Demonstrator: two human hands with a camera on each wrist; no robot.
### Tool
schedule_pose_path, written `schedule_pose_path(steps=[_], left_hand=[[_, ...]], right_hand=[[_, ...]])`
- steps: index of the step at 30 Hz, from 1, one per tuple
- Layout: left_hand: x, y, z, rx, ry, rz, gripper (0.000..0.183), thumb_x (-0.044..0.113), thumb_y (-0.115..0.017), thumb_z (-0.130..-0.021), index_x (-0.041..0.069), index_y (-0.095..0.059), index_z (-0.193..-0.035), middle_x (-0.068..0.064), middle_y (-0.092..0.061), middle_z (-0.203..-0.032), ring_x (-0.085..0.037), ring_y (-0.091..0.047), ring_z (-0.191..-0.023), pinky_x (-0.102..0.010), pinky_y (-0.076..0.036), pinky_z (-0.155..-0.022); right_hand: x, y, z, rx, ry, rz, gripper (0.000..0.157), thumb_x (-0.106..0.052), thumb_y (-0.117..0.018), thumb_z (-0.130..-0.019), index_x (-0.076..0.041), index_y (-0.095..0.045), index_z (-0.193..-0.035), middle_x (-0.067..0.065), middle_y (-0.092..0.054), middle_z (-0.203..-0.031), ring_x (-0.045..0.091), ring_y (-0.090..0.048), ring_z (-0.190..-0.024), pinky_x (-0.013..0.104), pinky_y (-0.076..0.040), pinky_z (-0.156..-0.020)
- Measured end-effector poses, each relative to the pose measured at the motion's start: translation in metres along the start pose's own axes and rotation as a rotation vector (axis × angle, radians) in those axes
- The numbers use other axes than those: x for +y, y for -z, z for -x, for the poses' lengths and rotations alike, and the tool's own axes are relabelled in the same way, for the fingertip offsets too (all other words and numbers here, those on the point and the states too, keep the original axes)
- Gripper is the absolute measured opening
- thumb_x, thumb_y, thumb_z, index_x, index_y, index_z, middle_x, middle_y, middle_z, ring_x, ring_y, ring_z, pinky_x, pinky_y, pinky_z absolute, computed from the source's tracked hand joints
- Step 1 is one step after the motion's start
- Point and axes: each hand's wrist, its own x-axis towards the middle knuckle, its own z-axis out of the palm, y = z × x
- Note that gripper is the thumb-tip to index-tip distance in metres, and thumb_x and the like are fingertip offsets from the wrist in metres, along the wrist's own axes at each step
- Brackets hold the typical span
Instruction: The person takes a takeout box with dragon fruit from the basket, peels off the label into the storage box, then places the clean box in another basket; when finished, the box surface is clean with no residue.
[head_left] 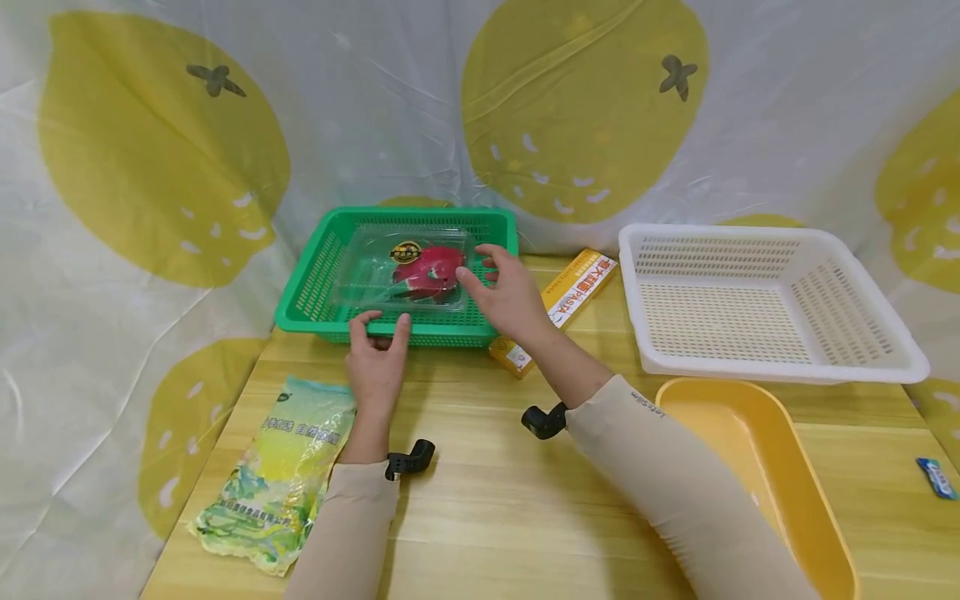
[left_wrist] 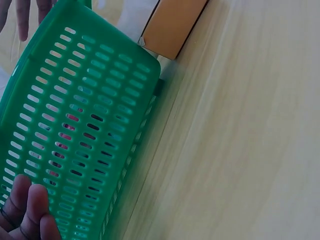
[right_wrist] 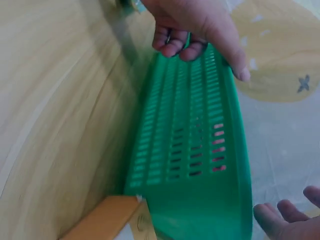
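Note:
A green basket [head_left: 420, 335] stands against the back curtain. Inside it lies a clear plastic box [head_left: 360, 267] with a black-and-gold label, and a pinkish-red thing [head_left: 438, 265] shows through it. My left hand [head_left: 377, 367] is at the basket's front rim, thumb and index apart. In the right wrist view, that thumb [right_wrist: 235, 57] reaches past the rim while the other fingers hang loosely curled outside the slotted wall. My right hand [head_left: 513, 300] hovers over the basket's right end, thumb and fingers spread beside the box, nothing pinched between them.
An orange-and-white pasta box [head_left: 581, 287] lies right of the green basket. Farther right stand a white basket [head_left: 637, 333] and a yellow tray [head_left: 813, 492], partly under my right sleeve. A green-yellow bag [head_left: 277, 467] lies front left. A small blue packet [head_left: 936, 479] is far right.

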Motion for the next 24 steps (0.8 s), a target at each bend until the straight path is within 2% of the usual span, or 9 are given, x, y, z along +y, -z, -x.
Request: schedule_pose_path(steps=[4, 8, 13, 17, 21, 24], left_hand=[[-0.001, 0.0, -0.001, -0.002, 0.009, 0.025, 0.058, 0.064, -0.066, -0.091, 0.021, -0.054, -0.128, -0.01, -0.067, -0.076, -0.014, -0.06, -0.062, -0.036, -0.047, -0.055], [-0.002, -0.001, -0.002, -0.006, 0.021, 0.033, 0.062, 0.065, -0.067, -0.09, 0.019, -0.054, -0.129, -0.01, -0.067, -0.076, -0.015, -0.06, -0.064, -0.036, -0.047, -0.056], [-0.001, -0.001, -0.002, -0.022, 0.031, 0.054, 0.067, 0.064, -0.068, -0.089, 0.014, -0.054, -0.131, -0.01, -0.067, -0.077, -0.015, -0.061, -0.066, -0.036, -0.047, -0.058], [-0.001, 0.0, -0.002, -0.021, 0.031, 0.091, 0.065, 0.06, -0.07, -0.09, 0.013, -0.054, -0.131, -0.01, -0.065, -0.077, -0.014, -0.061, -0.067, -0.034, -0.048, -0.058], [-0.001, 0.0, -0.003, -0.018, 0.034, 0.085, 0.063, 0.059, -0.07, -0.09, 0.013, -0.054, -0.131, -0.008, -0.066, -0.078, -0.01, -0.061, -0.067, -0.032, -0.048, -0.058], [-0.001, 0.0, -0.003, -0.019, 0.034, 0.085, 0.063, 0.059, -0.071, -0.09, 0.013, -0.054, -0.131, -0.008, -0.066, -0.078, -0.01, -0.061, -0.067, -0.031, -0.048, -0.058]], right_hand=[[-0.001, -0.014, -0.011, 0.001, -0.014, -0.02, 0.059, -0.044, -0.062, -0.101, -0.015, -0.046, -0.151, 0.018, -0.052, -0.151, 0.036, -0.055, -0.136, 0.05, -0.049, -0.109], [0.0, -0.026, -0.022, 0.012, -0.065, -0.008, 0.061, -0.044, -0.061, -0.101, -0.015, -0.044, -0.152, 0.017, -0.048, -0.153, 0.034, -0.048, -0.141, 0.052, -0.044, -0.114], [0.004, -0.037, -0.035, -0.01, -0.116, -0.025, 0.067, -0.045, -0.064, -0.099, -0.021, -0.037, -0.157, 0.017, -0.04, -0.159, 0.034, -0.037, -0.148, 0.056, -0.04, -0.117], [0.008, -0.047, -0.046, -0.062, -0.159, -0.109, 0.074, -0.042, -0.065, -0.099, -0.028, -0.027, -0.161, 0.015, -0.032, -0.165, 0.036, -0.029, -0.153, 0.057, -0.037, -0.118], [0.012, -0.053, -0.055, -0.079, -0.225, -0.181, 0.074, -0.036, -0.065, -0.101, -0.031, -0.024, -0.162, 0.011, -0.031, -0.167, 0.034, -0.03, -0.154, 0.052, -0.037, -0.12], [0.014, -0.055, -0.059, -0.083, -0.258, -0.171, 0.071, -0.035, -0.063, -0.102, -0.03, -0.025, -0.162, 0.009, -0.032, -0.167, 0.033, -0.033, -0.153, 0.049, -0.037, -0.12]])
